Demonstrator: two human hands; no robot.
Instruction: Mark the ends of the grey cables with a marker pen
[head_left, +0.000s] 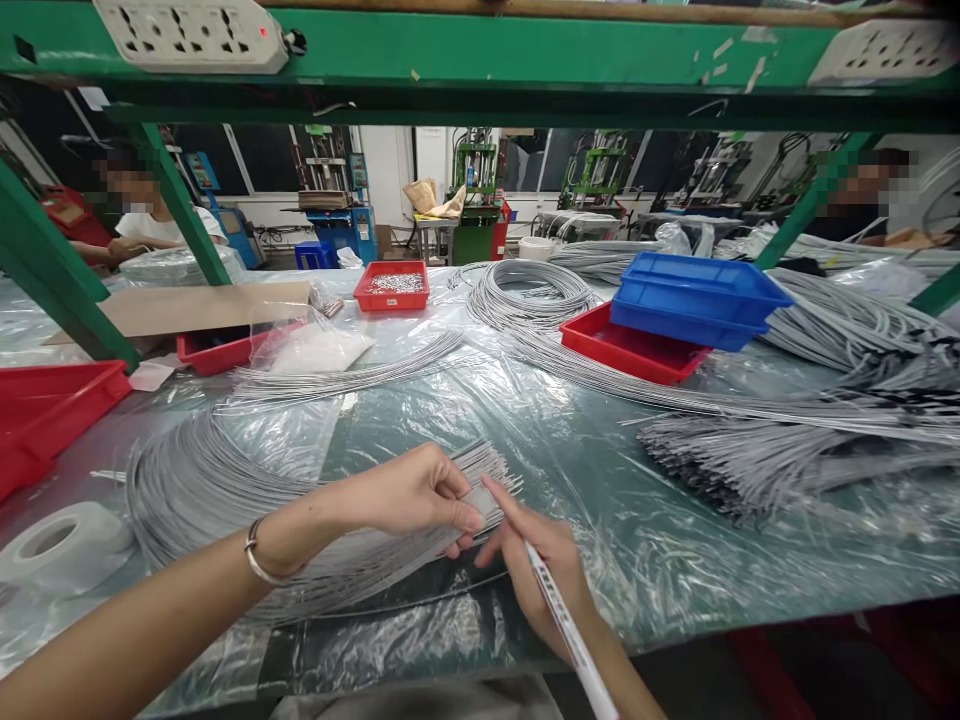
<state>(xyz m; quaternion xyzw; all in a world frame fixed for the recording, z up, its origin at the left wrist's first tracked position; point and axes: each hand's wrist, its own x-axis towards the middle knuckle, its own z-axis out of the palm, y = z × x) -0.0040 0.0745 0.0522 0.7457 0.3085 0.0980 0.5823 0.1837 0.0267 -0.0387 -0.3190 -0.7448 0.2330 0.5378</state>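
A large bundle of thin grey cables (195, 500) curves across the plastic-covered table, its cut ends (499, 470) fanned out near the middle. My left hand (420, 490) is closed around the bundle just behind those ends, thumb on top. A bracelet circles that wrist. In my right hand (544, 560) is a slim white pen (562, 620) with dark and red print, its lower end slanting back over the wrist. The fingertips of this hand are at the cable ends, beside my left thumb. The pen's tip cannot be made out there.
A clear tape roll (64, 540) lies at left, near a red bin (45, 410). Farther back are a small red tray (391, 287), coiled cable (529, 290) and blue trays (694, 295) over a red one (630, 345). More cable bundles (720, 460) lie right. A green frame (525, 50) spans above.
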